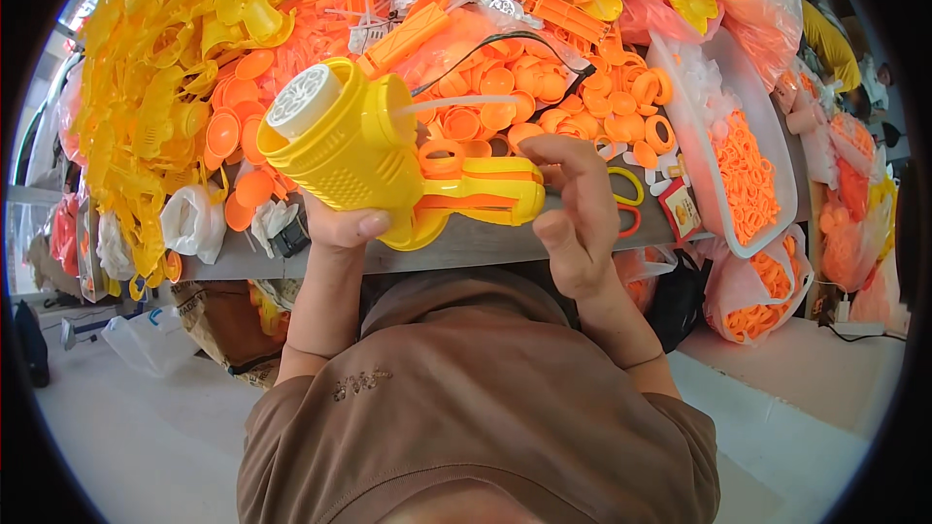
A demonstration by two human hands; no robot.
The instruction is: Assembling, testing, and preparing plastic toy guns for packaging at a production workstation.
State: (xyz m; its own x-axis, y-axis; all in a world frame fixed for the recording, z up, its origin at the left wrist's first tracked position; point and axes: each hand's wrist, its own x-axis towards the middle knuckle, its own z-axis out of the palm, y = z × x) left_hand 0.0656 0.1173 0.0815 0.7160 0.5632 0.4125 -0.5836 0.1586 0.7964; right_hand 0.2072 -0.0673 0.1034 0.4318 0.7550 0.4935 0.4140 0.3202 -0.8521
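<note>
A yellow plastic toy gun with a wide barrel is held up over the table's front edge. Its handle, with orange strips along it, points right. Inside the barrel's mouth sits a white round part with a patterned face. A thin clear tube sticks out to the right from its top. My left hand is closed around the barrel's underside, most of its fingers hidden behind the toy. Beside the handle's end, my right hand is open, thumb and fingers apart, with nothing visible in it.
Yellow gun shells are heaped at left. Orange cups and rings cover the middle. At right stand a white bin of small orange rings, yellow-and-red-handled scissors and a small red box. Filled bags hang below.
</note>
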